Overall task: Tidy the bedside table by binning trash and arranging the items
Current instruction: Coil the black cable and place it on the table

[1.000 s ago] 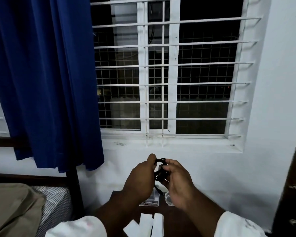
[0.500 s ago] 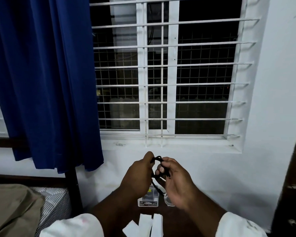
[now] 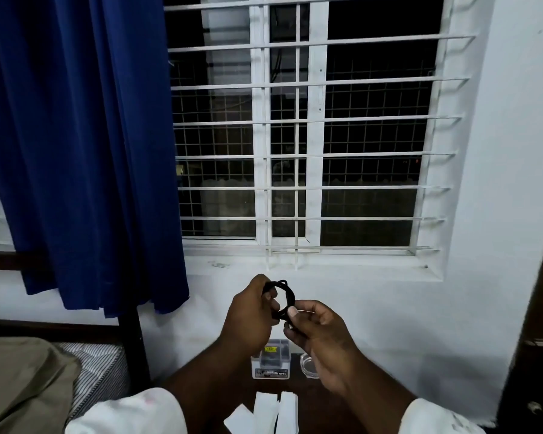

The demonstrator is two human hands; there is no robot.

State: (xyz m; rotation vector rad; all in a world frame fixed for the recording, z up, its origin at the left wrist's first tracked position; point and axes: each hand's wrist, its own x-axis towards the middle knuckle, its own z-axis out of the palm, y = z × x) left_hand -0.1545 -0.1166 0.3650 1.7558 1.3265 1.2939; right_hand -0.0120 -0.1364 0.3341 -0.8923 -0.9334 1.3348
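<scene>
Now mid-coil: black cable (image 3: 281, 297) held up in the air in front of the white wall, below the window (image 3: 308, 130), well above the bedside table (image 3: 320, 402). Left hand (image 3: 248, 317) closed around the left side of the small loop, fingers curled over the bundled turns. Right hand (image 3: 317, 330) pinching the lower right part of the loop between thumb and forefinger, remaining fingers loosely curled. Both grips narrow, closed on the cable; neither end of it clearly visible, probably hidden inside the hands.

Judging by the tight loop: light, thin, limp, with some spring, so likely to uncoil once released. Best taken across all the turns together at one side, as the left hand does, not by a single strand. Little risk of breakage; more risk of the coil slackening or a loose end slipping out while being tucked. Probably a matter of securing the last turn, then laying the bundle flat on the table.

Down on the dark table, far side near the wall: a small clear box (image 3: 271, 360) with a label, and just right of it a clear round dish (image 3: 308, 366), partly behind the right wrist. Nearer, white paper strips (image 3: 270, 411) fanned at the bottom edge. At far left, blue curtain (image 3: 76, 136) and a striped mattress (image 3: 98, 368).
</scene>
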